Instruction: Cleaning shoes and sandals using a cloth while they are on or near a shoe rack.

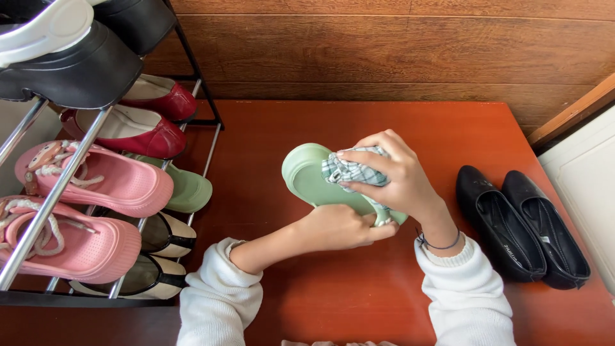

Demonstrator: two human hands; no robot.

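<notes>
A: Where were your hands at this moment?

B: My left hand [339, 227] gripped the green slipper [307, 179] from beneath, at its near end, fingers curled shut around the edge. My right hand [391, 176] lay on top, fingers [359, 156] pinched narrow on a checked cloth [349, 172] and pressing it against the slipper's surface. The slipper was held just above the red floor [359, 295], between both hands.

A: How much of the work looked done?

B: I judged it mid-course. The cloth covered only the near part of the slipper; the far, rounded end beyond my fingertips was bare, and I could not tell whether it was already wiped. Its mate, the second green slipper [186, 186], sat on the rack [57, 186], well to the left of my left hand, among pink clogs [96, 182] and red flats [138, 131].

A: And to the right?

B: A pair of black flats [522, 227] stood on the floor just beyond my right wrist, untouched by either hand.
</notes>
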